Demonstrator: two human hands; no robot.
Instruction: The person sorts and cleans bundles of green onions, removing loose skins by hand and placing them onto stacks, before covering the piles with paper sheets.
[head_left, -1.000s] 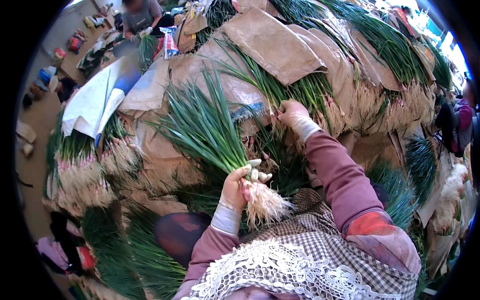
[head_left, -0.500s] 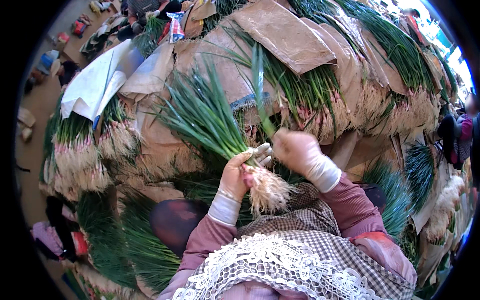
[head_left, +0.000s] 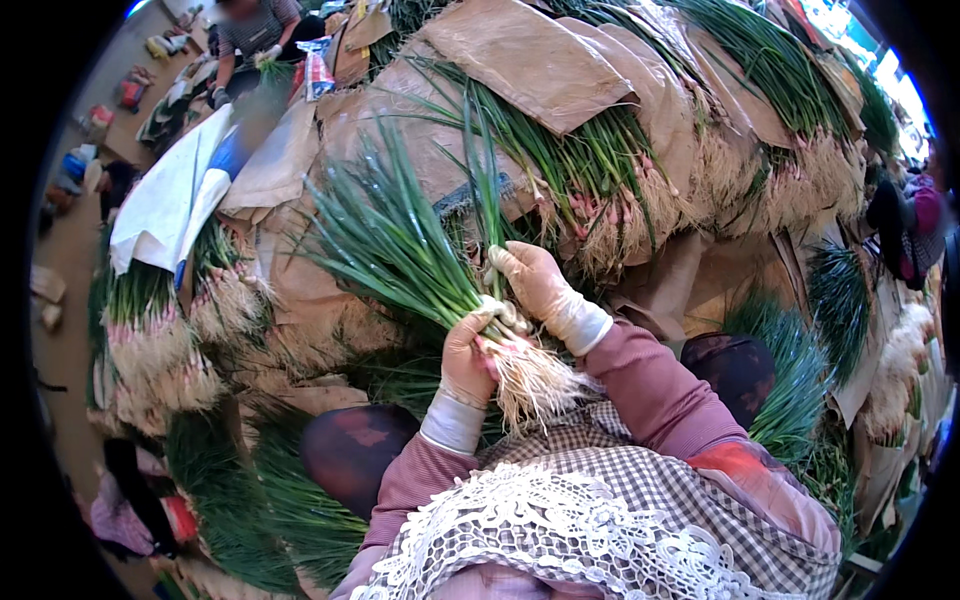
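before the checked apron (head_left: 655, 472), hands (head_left: 466, 368) grip onions (head_left: 400, 240), forearms (head_left: 660, 395) angled inward.

Left hand (head_left: 468, 362) grips 1 green onion bunch (head_left: 415, 255), right hand (head_left: 540, 283) more stalks (head_left: 487, 200).

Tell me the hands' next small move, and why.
Probably bring the right hand in to lay its slim green stalks against the thick bunch of long green stalks with pale stringy roots: the left hand grips that bunch just above its roots, and the right hand's stalks stand close beside it, pointing roughly the same way.
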